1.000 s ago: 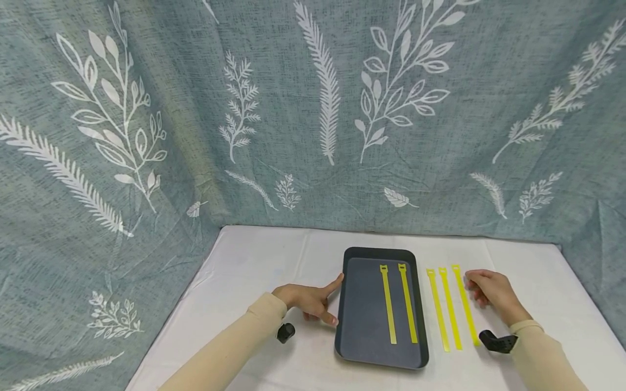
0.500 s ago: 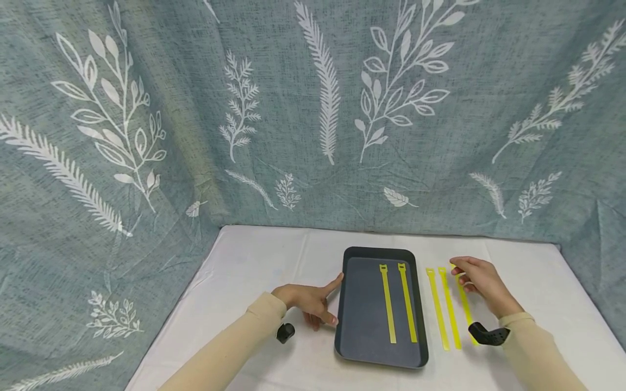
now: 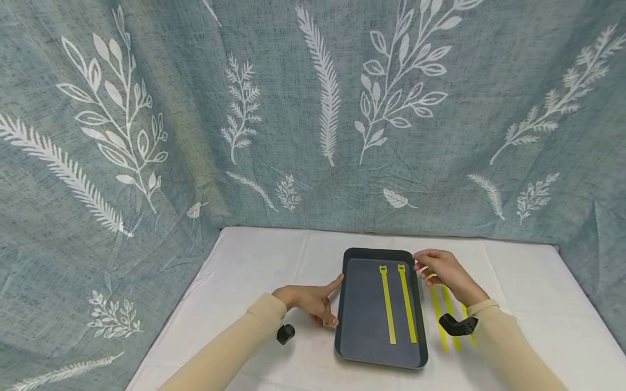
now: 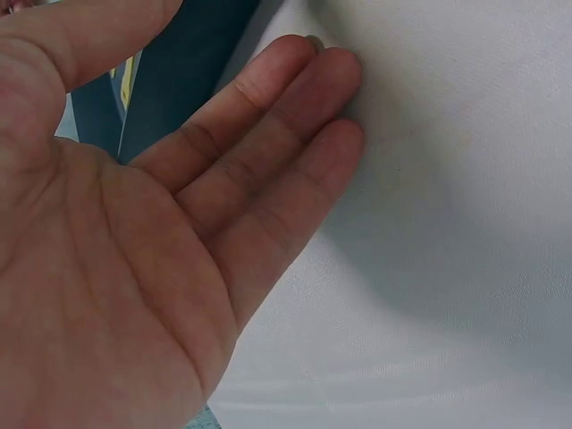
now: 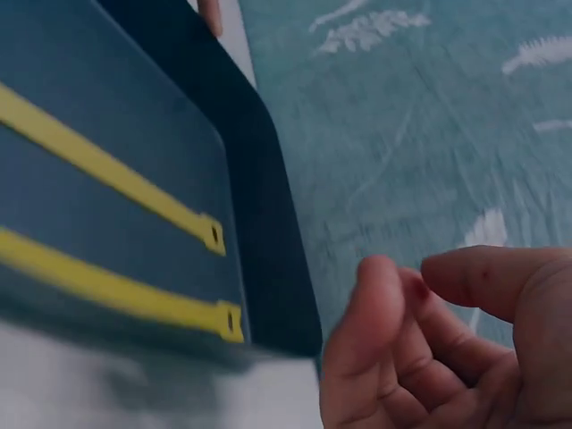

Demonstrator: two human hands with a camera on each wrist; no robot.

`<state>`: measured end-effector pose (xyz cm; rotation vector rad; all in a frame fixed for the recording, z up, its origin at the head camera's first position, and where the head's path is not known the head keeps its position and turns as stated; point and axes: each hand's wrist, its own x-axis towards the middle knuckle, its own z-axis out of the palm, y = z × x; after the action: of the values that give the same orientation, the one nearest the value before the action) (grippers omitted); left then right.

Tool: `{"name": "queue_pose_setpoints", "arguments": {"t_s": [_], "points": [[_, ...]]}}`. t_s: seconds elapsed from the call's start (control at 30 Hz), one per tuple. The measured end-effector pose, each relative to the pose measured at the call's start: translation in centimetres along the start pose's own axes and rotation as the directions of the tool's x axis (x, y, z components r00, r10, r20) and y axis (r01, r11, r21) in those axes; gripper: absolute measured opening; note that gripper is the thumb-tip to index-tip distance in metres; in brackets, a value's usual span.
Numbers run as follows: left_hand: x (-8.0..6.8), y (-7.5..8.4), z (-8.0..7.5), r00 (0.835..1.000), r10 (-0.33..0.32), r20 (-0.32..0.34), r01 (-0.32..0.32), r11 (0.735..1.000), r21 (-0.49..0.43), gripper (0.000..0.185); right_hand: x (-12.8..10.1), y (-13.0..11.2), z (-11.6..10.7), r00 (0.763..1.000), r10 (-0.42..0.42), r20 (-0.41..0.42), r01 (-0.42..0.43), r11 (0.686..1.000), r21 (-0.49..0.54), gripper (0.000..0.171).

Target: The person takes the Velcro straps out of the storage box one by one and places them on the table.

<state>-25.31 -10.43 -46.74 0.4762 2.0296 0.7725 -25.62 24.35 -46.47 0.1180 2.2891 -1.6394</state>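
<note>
The fingers of my right hand (image 3: 446, 274) are loosely curled, thumb and index tips close with nothing visible between them. They are at the far right corner of the dark rectangular tray (image 3: 364, 309); whether they touch its rim I cannot tell. My left hand (image 3: 308, 301) is relaxed, grasping nothing, fingertips against the tray's left side. Nearer my right fingers than my left, two yellow hook-and-loop cable ties (image 3: 388, 304) lie in the tray. Three loose yellow ties (image 3: 438, 315) lie on the white tablecloth (image 3: 264, 260), partly beneath my right hand. Half a second ago those fingers were over the outermost loose tie; now they have crossed left, so I judge no tie was carried to the tray.
</note>
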Motion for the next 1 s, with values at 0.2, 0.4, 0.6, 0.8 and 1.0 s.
{"name": "queue_pose_setpoints", "arguments": {"t_s": [0.2,0.4,0.6,0.8,1.0], "points": [[0.0,-0.1,0.0,1.0,-0.006,0.005,0.007,1.0,-0.014,0.115,1.1,-0.7,2.3,0.998,0.004,0.057,-0.005,1.0,0.018,0.045],[0.2,-0.1,0.1,1.0,-0.018,0.014,0.018,0.999,-0.04,0.115,1.9,-0.6,3.7,0.992,0.064,0.108,-0.072,0.995,0.073,0.045],[0.3,-0.1,0.1,0.999,-0.027,0.019,0.028,0.999,-0.03,0.115,2.0,-0.5,4.5,0.983,0.093,0.159,-0.107,0.991,0.082,0.049],[0.3,0.0,-0.1,0.999,-0.035,0.016,0.035,0.999,-0.029,0.115,1.5,-0.6,5.3,0.985,0.097,0.143,-0.092,0.995,-0.039,0.039],[0.1,0.1,-0.2,0.999,-0.036,0.014,0.036,0.999,-0.023,0.114,1.8,-0.4,6.0,0.981,0.15,0.122,-0.131,0.981,-0.146,0.034]]}}
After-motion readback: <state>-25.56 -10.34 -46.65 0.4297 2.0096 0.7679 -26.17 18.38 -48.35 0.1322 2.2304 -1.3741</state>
